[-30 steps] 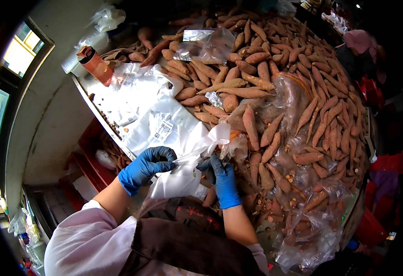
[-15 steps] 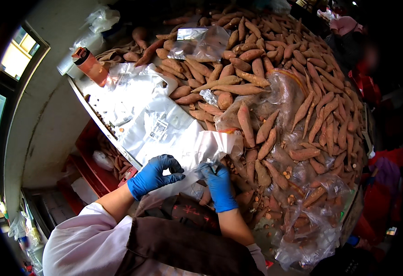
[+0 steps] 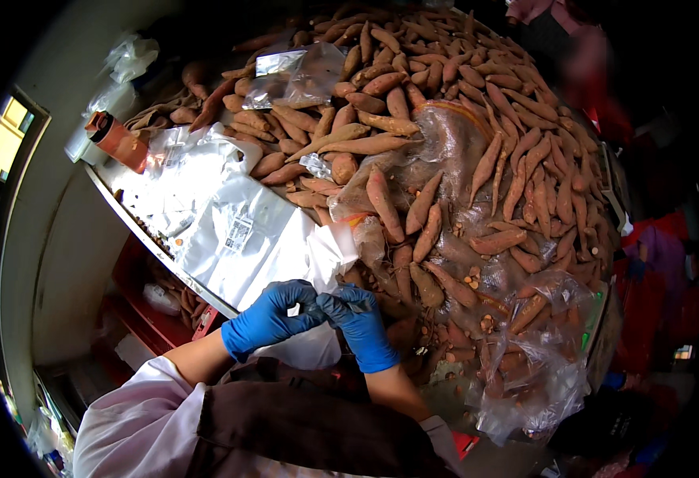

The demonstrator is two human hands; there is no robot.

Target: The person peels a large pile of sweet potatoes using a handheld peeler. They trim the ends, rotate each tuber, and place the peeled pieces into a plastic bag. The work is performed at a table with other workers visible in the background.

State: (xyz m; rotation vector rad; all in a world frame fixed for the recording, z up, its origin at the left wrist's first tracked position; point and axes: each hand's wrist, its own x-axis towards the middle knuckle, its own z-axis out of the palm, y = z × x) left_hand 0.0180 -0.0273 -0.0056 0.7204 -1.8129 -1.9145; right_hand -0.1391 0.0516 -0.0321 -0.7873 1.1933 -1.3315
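Note:
My left hand (image 3: pixel 270 320) and my right hand (image 3: pixel 359 328), both in blue gloves, meet fingertip to fingertip at the near edge of the table. Their fingers are closed in a pinch on a thin, whitish plastic bag (image 3: pixel 306 352), which hangs below them in front of my dark apron. The gloves hide the exact grip. Just beyond, a stack of white plastic bags (image 3: pixel 242 239) with a printed square lies flat on the table. Sweet potatoes (image 3: pixel 381 203) are heaped behind and to the right of my right hand.
An orange bottle-like container (image 3: pixel 118 142) leans at the back left. Clear plastic packets (image 3: pixel 298 76) lie on the heap, with crumpled film (image 3: pixel 533 382) at the near right. Red crates (image 3: pixel 138 311) stand below the table's left edge. Another person (image 3: pixel 549 20) is partly visible at the far right.
My hands have come together from slightly apart, with the left moving toward the right and its fingers closing in. The whole view has shifted, so the table appears further left.

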